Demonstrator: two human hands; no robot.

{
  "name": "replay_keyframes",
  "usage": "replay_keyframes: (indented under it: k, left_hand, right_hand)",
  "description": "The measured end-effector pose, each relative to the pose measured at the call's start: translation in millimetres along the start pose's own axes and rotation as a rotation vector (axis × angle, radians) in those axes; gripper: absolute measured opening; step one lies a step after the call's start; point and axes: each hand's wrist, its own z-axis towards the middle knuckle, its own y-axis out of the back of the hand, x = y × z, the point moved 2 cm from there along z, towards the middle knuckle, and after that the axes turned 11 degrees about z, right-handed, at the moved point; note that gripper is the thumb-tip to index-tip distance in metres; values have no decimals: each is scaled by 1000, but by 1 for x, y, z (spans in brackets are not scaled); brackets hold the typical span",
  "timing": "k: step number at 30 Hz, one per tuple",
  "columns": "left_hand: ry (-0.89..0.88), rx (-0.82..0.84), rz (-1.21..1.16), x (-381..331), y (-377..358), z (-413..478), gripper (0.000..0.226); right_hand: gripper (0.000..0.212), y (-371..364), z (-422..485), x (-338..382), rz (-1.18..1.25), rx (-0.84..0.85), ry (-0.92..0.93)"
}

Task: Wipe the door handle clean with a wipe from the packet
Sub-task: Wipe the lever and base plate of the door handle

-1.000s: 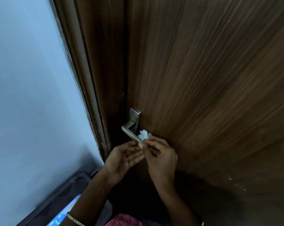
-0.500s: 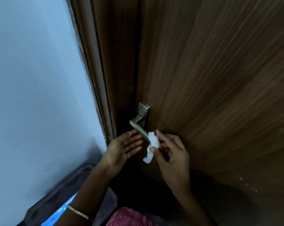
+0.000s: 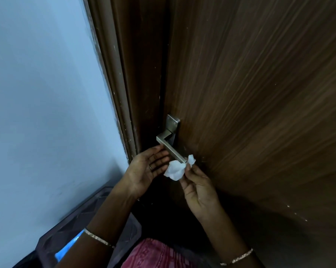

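A square-edged metal door handle [image 3: 169, 146] sticks out from a dark wooden door [image 3: 259, 93]. My right hand [image 3: 200, 192] pinches a crumpled white wipe [image 3: 175, 170] that hangs at the free end of the lever, one corner of it showing behind the tip. My left hand [image 3: 145, 170] is held palm up with fingers straight, just under the lever and left of the wipe, holding nothing. The wipe packet shows only as a blue patch [image 3: 66, 248] at the lower left.
A pale blue wall [image 3: 43, 103] fills the left side, with the brown door frame [image 3: 120, 93] between it and the door. A dark patterned surface [image 3: 82, 215] lies low at the left. Pink cloth [image 3: 153, 254] shows at the bottom.
My right hand drew the wipe back from the lever, let it hang open, and now holds it bunched at the lever's tip. My left hand flattened out under the lever.
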Motion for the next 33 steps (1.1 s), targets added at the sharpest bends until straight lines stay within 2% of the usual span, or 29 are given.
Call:
replay_keyframes:
  k: [2,4,6,8,10,11,14,17,23,29,33]
  left_hand:
    - [0,-6,47,2,2,-2,32]
    - [19,-13,138,5,4,-4,30]
    - [90,21,225,10,4,-9,32]
    - [189,117,248,16,3,-15,41]
    - [248,227,223,21,2,-21,47]
    - [255,270,210,23,1,-23,48]
    - [207,293,146,25,0,-24,44]
    - [152,223,72,25,4,-20,39]
    - [134,53,-27,25,17,-17,41]
    - [122,-57,-47,21,25,-19,27]
    - [49,-129,13,13,27,-23,27]
  right_hand:
    - [28,0,-2,2,-22,-34,-2]
    - [17,0,-11,8,-248,-89,146]
    - [15,2,-26,16,-646,-143,433]
    - [12,-5,-41,21,-1076,-135,823]
    - [13,-17,-48,18,-1305,-20,1101]
    - [15,-22,-46,17,-1345,18,1155]
    - [20,-34,-34,16,-1405,25,1106]
    - [21,-45,-24,11,-1504,33,1035]
    - [21,-72,-7,-1,-1762,7,1051]
    - [21,-91,15,-19,-1950,27,1091]
    - [26,-102,28,-26,-2027,123,1062]
